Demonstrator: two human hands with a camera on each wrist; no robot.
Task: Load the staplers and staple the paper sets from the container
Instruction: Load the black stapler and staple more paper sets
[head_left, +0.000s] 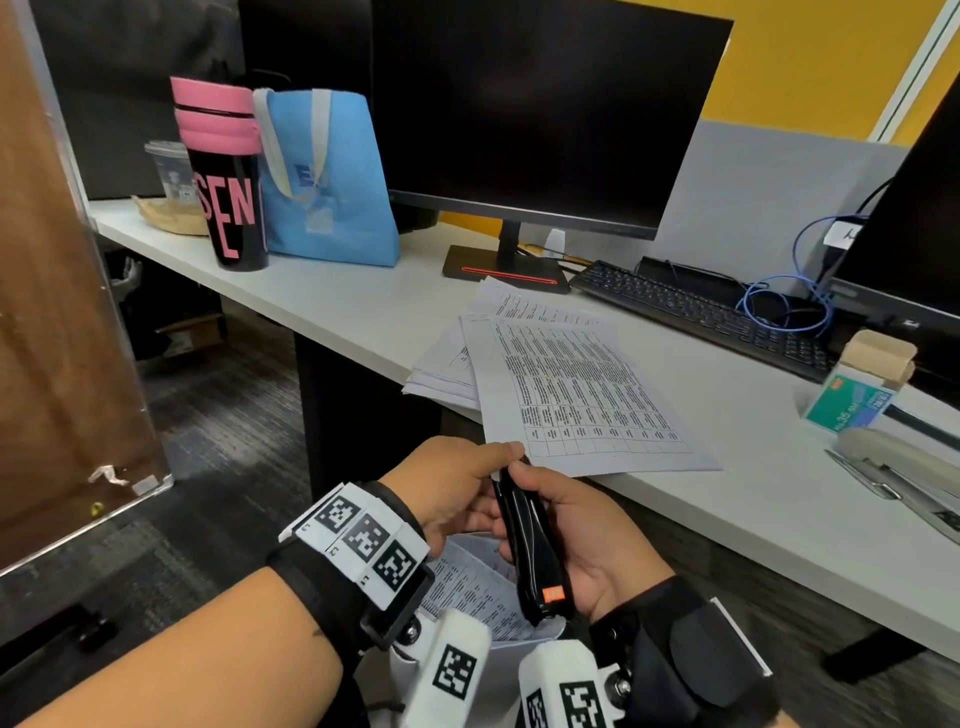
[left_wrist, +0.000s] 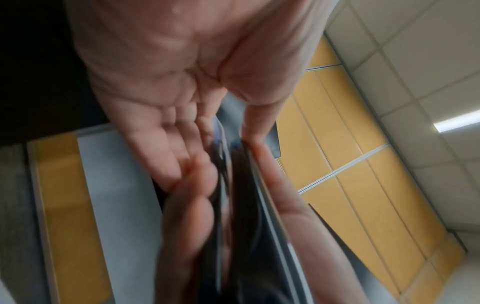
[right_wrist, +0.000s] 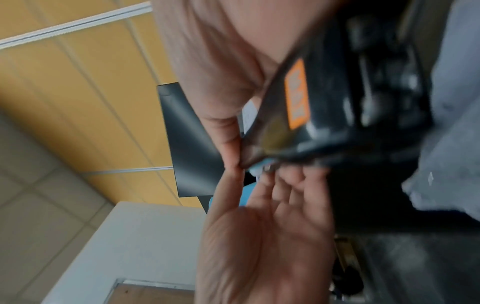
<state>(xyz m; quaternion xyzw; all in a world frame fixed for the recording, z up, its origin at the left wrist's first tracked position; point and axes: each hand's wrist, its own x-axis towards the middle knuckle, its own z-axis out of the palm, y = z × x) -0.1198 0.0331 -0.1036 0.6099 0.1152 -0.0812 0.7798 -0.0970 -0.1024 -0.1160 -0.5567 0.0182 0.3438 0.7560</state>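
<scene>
Just in front of the desk edge, both hands hold a black stapler (head_left: 535, 551) with an orange label. My right hand (head_left: 582, 525) grips its body, thumb along the top. My left hand (head_left: 462, 483) pinches its front tip. The right wrist view shows the stapler (right_wrist: 337, 98) against my right palm, with the left hand's fingers (right_wrist: 272, 191) at its nose. In the blurred left wrist view the stapler (left_wrist: 241, 205) is a dark shape between the two hands. Printed paper sets (head_left: 571, 395) lie fanned on the desk. More printed sheets (head_left: 467, 587) sit below my hands.
A beige stapler (head_left: 898, 462) and an open staple box (head_left: 857, 389) lie on the white desk (head_left: 727, 519) at the right. Behind the papers stand a monitor (head_left: 519, 114) and a keyboard (head_left: 701, 312). At the back left stand a blue bag (head_left: 332, 182) and a pink-lidded tumbler (head_left: 228, 176).
</scene>
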